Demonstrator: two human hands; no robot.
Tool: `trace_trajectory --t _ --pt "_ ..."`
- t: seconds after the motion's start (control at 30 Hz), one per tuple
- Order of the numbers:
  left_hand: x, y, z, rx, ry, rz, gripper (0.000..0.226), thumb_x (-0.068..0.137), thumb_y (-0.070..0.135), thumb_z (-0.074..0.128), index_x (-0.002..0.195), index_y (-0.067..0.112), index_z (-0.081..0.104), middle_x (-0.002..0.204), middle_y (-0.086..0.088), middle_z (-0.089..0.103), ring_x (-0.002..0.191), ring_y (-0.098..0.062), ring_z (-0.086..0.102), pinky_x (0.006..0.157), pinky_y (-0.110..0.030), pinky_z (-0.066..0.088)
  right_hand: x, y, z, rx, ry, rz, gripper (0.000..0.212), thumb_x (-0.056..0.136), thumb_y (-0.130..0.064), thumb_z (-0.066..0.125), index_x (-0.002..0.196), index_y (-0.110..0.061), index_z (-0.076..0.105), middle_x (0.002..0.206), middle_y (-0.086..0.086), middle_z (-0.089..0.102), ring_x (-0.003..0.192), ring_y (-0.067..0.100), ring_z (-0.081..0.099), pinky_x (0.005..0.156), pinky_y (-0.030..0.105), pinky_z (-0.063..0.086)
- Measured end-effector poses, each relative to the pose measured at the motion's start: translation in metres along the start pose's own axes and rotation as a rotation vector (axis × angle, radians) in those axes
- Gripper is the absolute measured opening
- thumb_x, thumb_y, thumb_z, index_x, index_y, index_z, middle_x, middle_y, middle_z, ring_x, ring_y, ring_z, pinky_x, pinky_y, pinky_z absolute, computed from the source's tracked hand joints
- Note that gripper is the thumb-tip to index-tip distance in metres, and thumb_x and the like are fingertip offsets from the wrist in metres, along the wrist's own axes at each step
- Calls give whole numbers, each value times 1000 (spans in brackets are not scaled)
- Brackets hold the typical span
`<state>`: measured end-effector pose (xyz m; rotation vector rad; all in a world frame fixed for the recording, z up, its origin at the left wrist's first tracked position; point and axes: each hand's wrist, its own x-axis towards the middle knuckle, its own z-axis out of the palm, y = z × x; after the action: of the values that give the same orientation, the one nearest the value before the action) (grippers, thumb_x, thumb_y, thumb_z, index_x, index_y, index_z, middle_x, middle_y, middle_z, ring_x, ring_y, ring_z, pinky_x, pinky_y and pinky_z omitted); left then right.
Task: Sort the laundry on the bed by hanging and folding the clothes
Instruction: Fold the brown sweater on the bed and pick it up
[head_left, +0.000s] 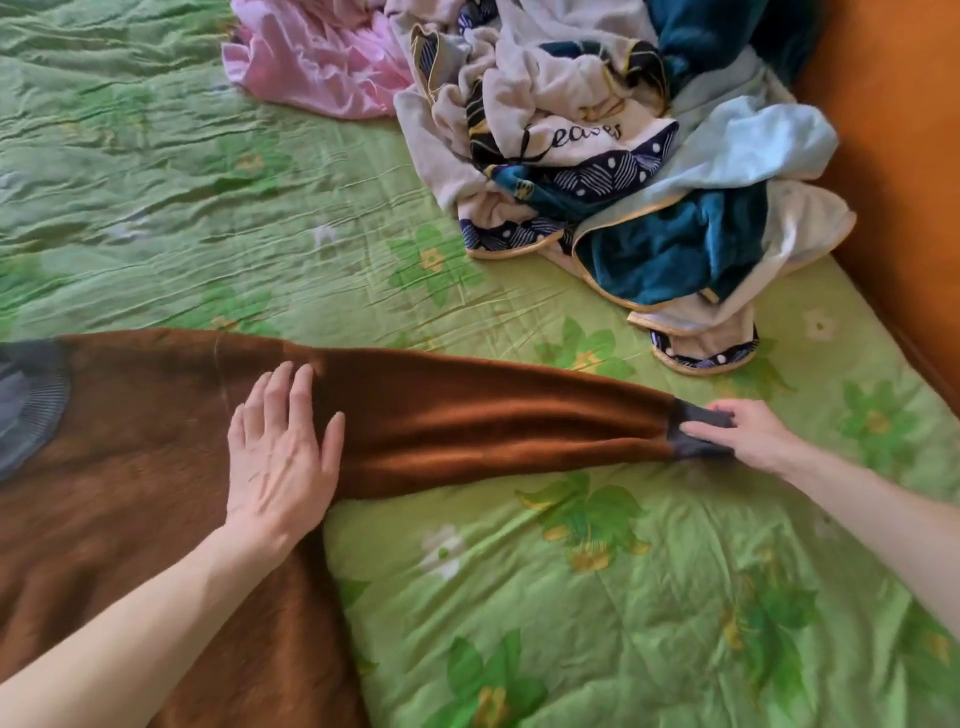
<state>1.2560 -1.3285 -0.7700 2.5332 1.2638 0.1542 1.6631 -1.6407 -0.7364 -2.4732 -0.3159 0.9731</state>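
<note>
The bed (649, 597) is covered with a pretty wrinkled green quilt printed with flowers and leaves, and an orange-brown wall or headboard (893, 156) is seen along its right edge. A brown fleece sweater (156, 467) is spread flat at the near left, its sleeve (493, 426) stretched out to the right; the left hand (283, 457) is laid flat on it with fingers straight, while the grey cuff (698, 431) is pinched by the right hand (748, 431). Further back, a pile of teal, white and patterned blankets (623, 182) is heaped by the right edge, with a pink garment (311, 67) crumpled just beside it.
</note>
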Motion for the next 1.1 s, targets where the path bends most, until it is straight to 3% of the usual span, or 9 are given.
trace_trajectory --t 0.1,0.23,0.37,0.43,0.5,0.57,0.7,0.9,1.1 --pt "0 -11 10 151 -158 71 92 96 76 15 168 22 0 176 -3 -1 162 -30 0 127 -57 7 3 8 -1 83 48 15 18 92 -11 77 101 2 69 90 14 69 85 24 62 58 10 47" --pt "11 -5 11 191 -211 10 106 87 85 14 168 18 -4 176 -6 -6 162 -31 -3 125 -62 8 -4 1 13 411 52 167 27 100 -18 68 126 -13 63 115 10 69 102 24 65 85 33 52" --pt "4 7 10 111 -1 151 94 95 62 33 165 2 14 173 -22 11 159 -41 15 123 -62 19 -16 0 31 338 415 96 23 100 -31 67 110 -11 68 90 3 70 51 8 58 44 20 45" --pt "-1 9 10 111 74 246 86 97 51 38 164 2 18 170 -25 14 154 -46 23 119 -61 26 -22 10 34 187 553 80 29 99 -37 67 101 -8 68 84 7 71 39 16 57 37 24 46" --pt "-5 11 12 116 24 222 82 99 51 35 164 2 21 170 -24 16 153 -45 25 120 -60 26 -26 26 38 18 536 92 30 100 -37 66 104 -7 69 93 12 74 59 33 70 59 40 61" --pt "-7 11 17 138 -88 134 86 99 60 25 166 7 17 174 -17 14 159 -37 16 124 -60 18 -27 35 45 -89 485 108 32 101 -37 63 111 -7 69 106 18 75 89 41 71 84 47 57" --pt "6 3 20 265 -248 54 96 96 78 14 167 15 0 176 -7 -5 162 -32 -3 123 -66 8 -25 30 56 -125 504 142 38 103 -39 57 123 -7 63 124 21 69 113 40 64 90 41 48" --pt "-1 13 5 225 -308 1 104 91 82 24 167 17 -5 176 -9 -10 162 -28 -7 126 -60 7 -43 18 54 109 549 109 33 103 -32 59 121 -4 63 117 19 70 95 30 61 79 31 41" --pt "-55 18 -16 133 -558 -14 93 99 54 52 167 32 -8 175 -5 -17 162 -24 -13 131 -47 4 -88 -40 68 100 588 -140 23 105 -34 54 107 -12 56 90 3 61 80 25 55 68 31 33"
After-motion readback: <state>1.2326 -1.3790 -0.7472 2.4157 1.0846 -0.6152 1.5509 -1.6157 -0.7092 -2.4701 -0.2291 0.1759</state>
